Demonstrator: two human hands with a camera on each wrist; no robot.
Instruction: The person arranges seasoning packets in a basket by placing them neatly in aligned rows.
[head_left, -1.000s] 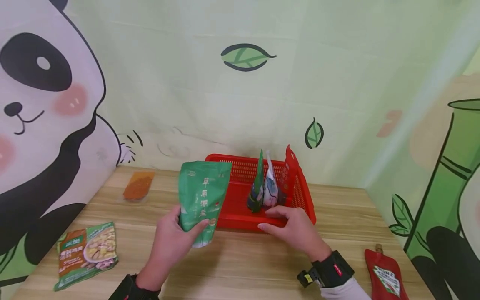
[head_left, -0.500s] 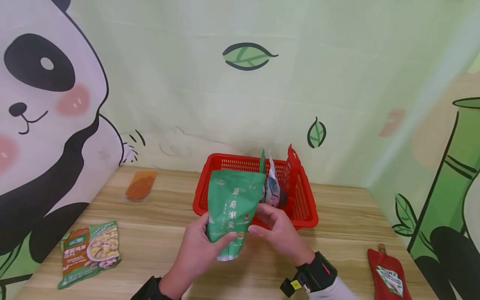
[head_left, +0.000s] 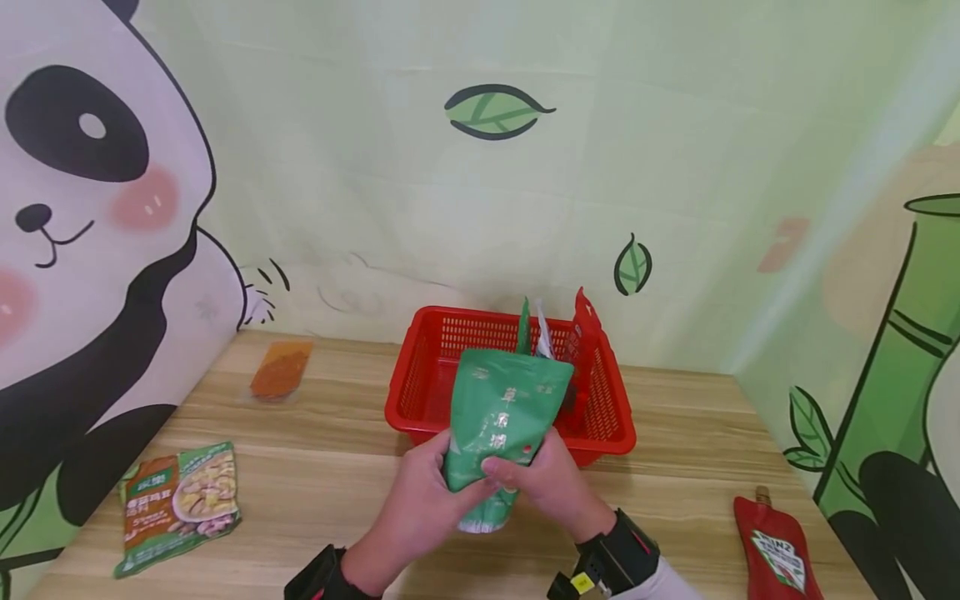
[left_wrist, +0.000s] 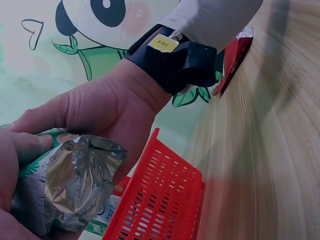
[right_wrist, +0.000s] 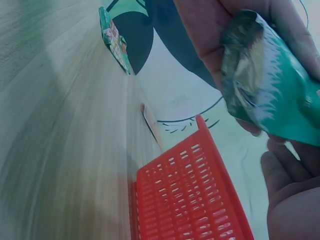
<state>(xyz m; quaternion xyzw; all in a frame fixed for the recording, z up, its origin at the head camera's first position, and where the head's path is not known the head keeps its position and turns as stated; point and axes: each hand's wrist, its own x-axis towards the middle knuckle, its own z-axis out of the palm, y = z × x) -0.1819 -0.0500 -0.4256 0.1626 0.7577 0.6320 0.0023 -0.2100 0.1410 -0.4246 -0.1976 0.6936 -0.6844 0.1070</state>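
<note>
Both hands grip a green stand-up pouch [head_left: 502,400] with white lettering, held upright in front of the red basket [head_left: 397,408]. My left hand [head_left: 420,500] holds its lower left side, thumb across the front. On the lower right side is my right hand [head_left: 558,487], its thumb on the front near the left thumb. The pouch's silvery crinkled bottom [left_wrist: 80,180] faces the left wrist camera. In the right wrist view the pouch [right_wrist: 285,85] is tilted, fingers on both sides. Inside the basket stand a green packet [head_left: 523,327], a white packet [head_left: 543,331] and a red packet [head_left: 582,342], partly hidden by the pouch.
On the wooden table [head_left: 315,475], an orange packet [head_left: 281,369] lies at the back left and a green-and-brown food packet [head_left: 180,508] at the front left. A red ketchup pouch [head_left: 776,546] lies at the front right. A panda-print backdrop [head_left: 337,167] stands behind.
The left hand has carried the green pouch rightward to the front of the basket. The right hand has left the basket's front rim and now grips the pouch's right side.
</note>
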